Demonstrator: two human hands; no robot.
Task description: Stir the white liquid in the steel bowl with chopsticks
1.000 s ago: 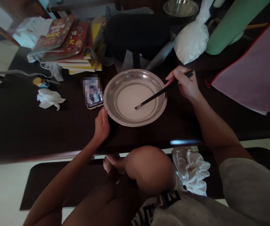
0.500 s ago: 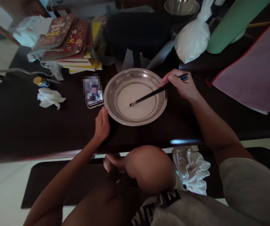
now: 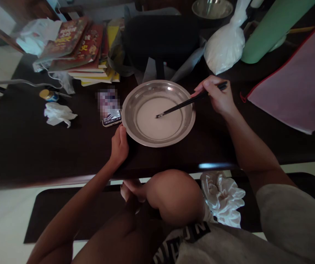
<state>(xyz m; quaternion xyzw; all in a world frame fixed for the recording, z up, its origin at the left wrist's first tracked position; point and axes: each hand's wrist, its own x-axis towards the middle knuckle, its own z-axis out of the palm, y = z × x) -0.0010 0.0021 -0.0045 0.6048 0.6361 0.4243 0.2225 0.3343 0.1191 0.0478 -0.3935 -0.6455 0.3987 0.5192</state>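
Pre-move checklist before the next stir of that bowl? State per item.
1. Left hand steadying the metal bowl at its near-left rim: ok, the hand rests against the rim.
2. Right hand gripping the chopsticks: ok, the fingers are closed around the upper end.
3. Chopstick tips in the white liquid: ok, the tips are near the middle of the pool.
4. Liquid level well below the rim: ok, the pool is shallow and the wall above it is bare.
5. Phone clear of splashes: not ok, it lies right beside the bowl's left rim.
6. Bowl flat on the table: cannot tell.
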